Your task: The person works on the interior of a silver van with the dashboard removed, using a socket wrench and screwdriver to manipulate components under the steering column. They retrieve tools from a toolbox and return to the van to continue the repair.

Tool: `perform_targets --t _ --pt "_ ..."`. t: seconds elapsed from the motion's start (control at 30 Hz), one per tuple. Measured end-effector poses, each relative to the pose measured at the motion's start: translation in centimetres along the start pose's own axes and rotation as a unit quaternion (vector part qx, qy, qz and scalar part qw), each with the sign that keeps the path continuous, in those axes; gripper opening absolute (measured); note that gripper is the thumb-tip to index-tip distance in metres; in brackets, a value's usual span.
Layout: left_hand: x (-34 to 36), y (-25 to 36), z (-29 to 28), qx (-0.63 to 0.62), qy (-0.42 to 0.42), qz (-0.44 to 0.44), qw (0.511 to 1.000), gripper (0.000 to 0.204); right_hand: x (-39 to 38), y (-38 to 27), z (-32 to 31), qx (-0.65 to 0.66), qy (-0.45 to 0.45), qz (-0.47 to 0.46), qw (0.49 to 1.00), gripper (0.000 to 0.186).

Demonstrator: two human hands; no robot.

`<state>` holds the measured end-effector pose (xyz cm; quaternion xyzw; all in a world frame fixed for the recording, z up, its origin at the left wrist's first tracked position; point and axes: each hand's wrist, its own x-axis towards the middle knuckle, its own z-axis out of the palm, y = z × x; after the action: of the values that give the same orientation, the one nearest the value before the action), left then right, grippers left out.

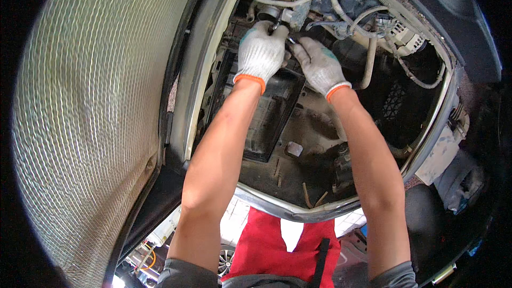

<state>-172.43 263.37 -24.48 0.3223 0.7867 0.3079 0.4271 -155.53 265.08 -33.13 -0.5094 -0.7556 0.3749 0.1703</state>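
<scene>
Both of my hands wear white knit work gloves with orange cuffs, and they are close together at the far side of an open vehicle bay. My left hand is closed round a slim, shiny metal tool, whose kind I cannot make out. Part of that tool sticks up past the fingers beside a round metal part. My right hand has its fingers bent and pressed together at a short shiny piece between the hands. Whether this is the same tool is hidden by the gloves.
A raised panel with ribbed silvery lining stands along the left. Pale hoses and an alternator-like part sit at the far right. Below my hands lie a black tray and a small pale block. A rubber-edged rim runs along the near side.
</scene>
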Motion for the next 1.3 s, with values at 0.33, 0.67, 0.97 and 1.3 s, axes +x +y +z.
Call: perform_targets --t 0.33,0.67,0.97,1.3 --pt "1.3 -2.0 0.0 0.192 0.105 0.142 0.965 0.053 1.6 -0.4 0.8 0.050 -0.091 0.069 0.992 0.055" --pt "2.2 -3.2 -0.2 0.145 0.082 0.127 0.978 0.053 3.3 -0.6 0.4 0.081 -0.177 0.009 0.981 0.048" --pt "1.5 -1.3 -0.2 0.140 0.067 0.125 0.980 0.051 3.0 -3.2 -1.1 -0.195 -0.087 -0.055 0.975 0.035" --pt "2.2 -0.9 -0.4 -0.301 -0.058 -0.151 0.940 0.038 -1.7 -8.5 -11.2 -0.078 0.086 -0.002 0.993 0.043"
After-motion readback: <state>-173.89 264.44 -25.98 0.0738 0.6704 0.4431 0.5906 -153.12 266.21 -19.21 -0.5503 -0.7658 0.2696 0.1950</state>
